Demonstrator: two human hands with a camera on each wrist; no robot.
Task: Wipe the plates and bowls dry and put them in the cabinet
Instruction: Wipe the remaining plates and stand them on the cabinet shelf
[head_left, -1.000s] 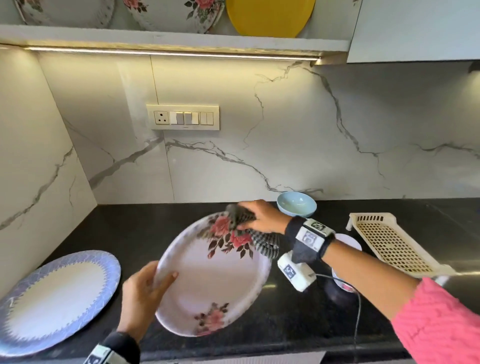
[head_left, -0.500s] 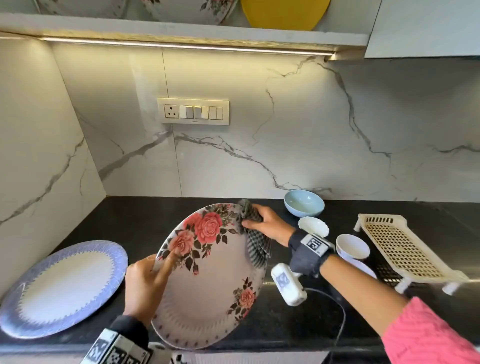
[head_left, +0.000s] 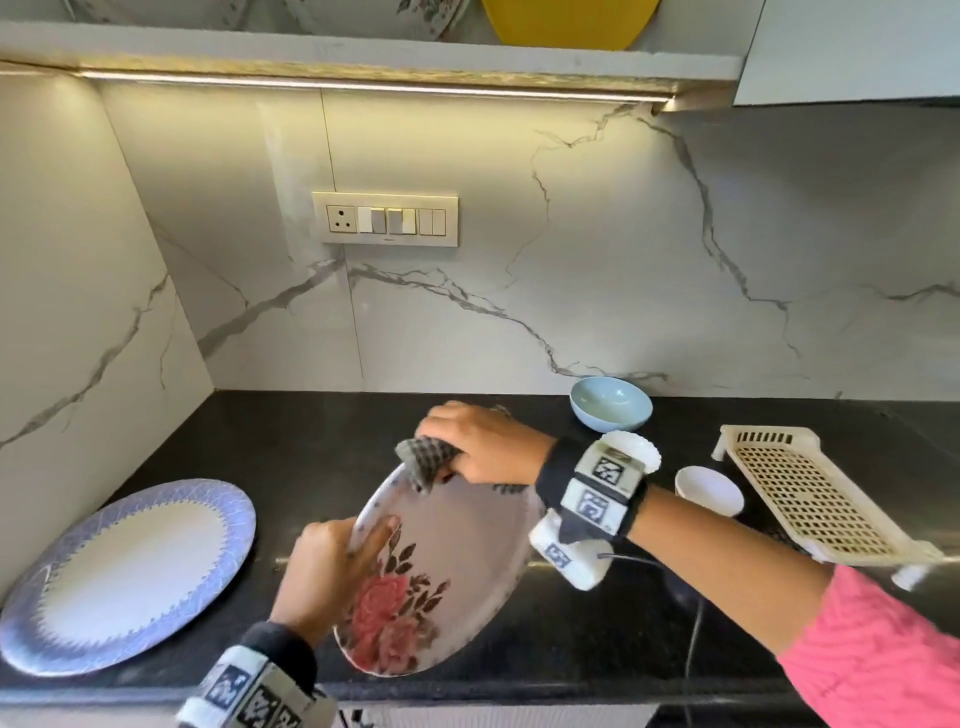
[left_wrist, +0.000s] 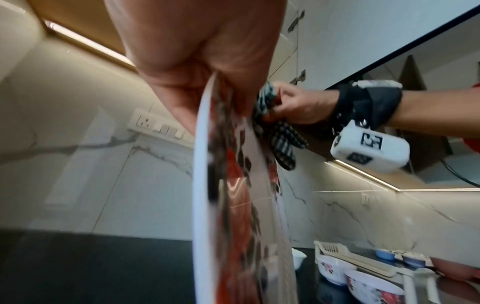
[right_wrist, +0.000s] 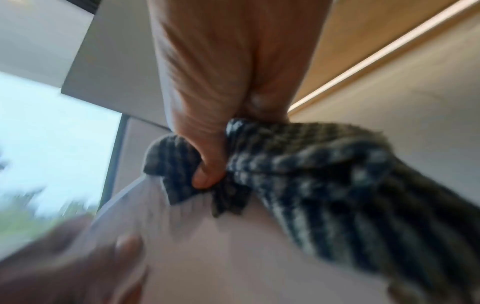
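A large oval plate with pink roses (head_left: 447, 582) is held tilted above the black counter. My left hand (head_left: 332, 577) grips its left rim, fingers across the face, thumb behind; in the left wrist view the plate (left_wrist: 233, 205) runs edge-on from my left hand (left_wrist: 197, 67). My right hand (head_left: 478, 447) pinches a grey checked cloth (head_left: 423, 462) against the plate's top rim. The right wrist view shows the cloth (right_wrist: 298, 174) bunched under my right hand (right_wrist: 215, 144) on the plate (right_wrist: 233, 257). A blue-rimmed plate (head_left: 124, 571) lies flat at the left.
A light blue bowl (head_left: 610, 402), a scalloped white dish (head_left: 636, 454) and a small white bowl (head_left: 709, 491) stand behind my right wrist. A cream drain rack (head_left: 810, 499) sits at the right, floral bowls (left_wrist: 335, 269) beside it. The cabinet shelf above holds a yellow plate (head_left: 566, 21).
The rose plate has turned, so its big rose cluster moved from the top to the lower left. My right hand and the cloth slid left along the top rim.
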